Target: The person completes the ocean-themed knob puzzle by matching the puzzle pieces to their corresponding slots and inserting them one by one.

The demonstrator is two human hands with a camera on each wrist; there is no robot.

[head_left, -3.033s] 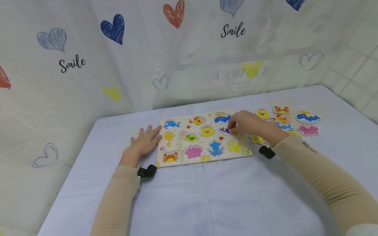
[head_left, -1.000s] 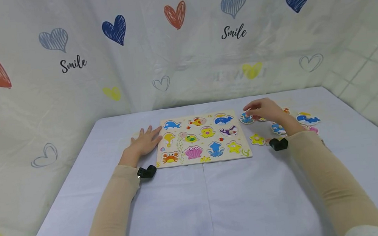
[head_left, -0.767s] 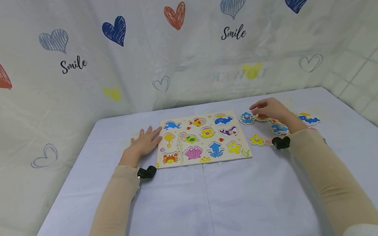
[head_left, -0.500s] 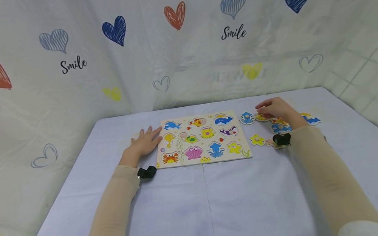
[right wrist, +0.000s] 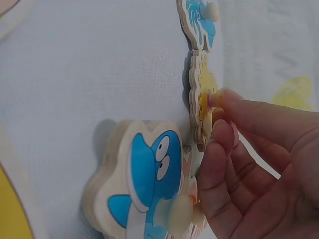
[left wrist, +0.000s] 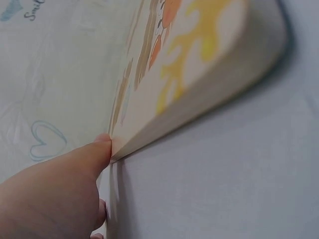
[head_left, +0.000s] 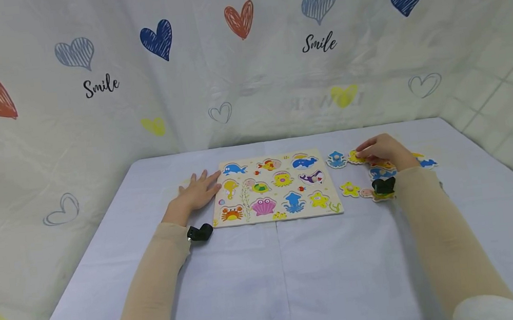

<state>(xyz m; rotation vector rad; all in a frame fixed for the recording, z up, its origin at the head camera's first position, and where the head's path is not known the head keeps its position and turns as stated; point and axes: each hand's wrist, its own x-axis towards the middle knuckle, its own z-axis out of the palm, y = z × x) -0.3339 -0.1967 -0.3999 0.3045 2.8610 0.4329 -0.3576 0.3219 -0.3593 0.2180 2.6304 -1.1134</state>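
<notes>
My left hand (head_left: 193, 193) lies with fingers spread at the left edge of the wooden sea-animal puzzle board (head_left: 247, 220). In the left wrist view its thumb (left wrist: 102, 149) touches the board's edge. My right hand (head_left: 384, 148) is over the loose puzzle pieces right of the board. Thumb and fingers pinch the small knob of a yellow octopus puzzle piece (right wrist: 198, 107), which stays low at the tablecloth. Beside it lies a blue squid piece (head_left: 337, 160). Nearer the wrist is a blue whale-like piece (right wrist: 144, 174) with a wooden knob. On the board, a purple whale piece (head_left: 312, 178) sits at the right.
A yellow starfish piece (head_left: 349, 189) lies right of the board, near a partly covered turtle-like piece (head_left: 366, 192). Another blue whale piece (head_left: 425, 162) is partly hidden behind the right wrist. A white curtain (head_left: 258, 77) with printed hearts hangs behind the cloth-covered table (head_left: 231, 281).
My right hand has left the purple whale piece on the board, passed over the blue squid piece and shifted right to the yellow octopus piece. The left hand has stayed in place.
</notes>
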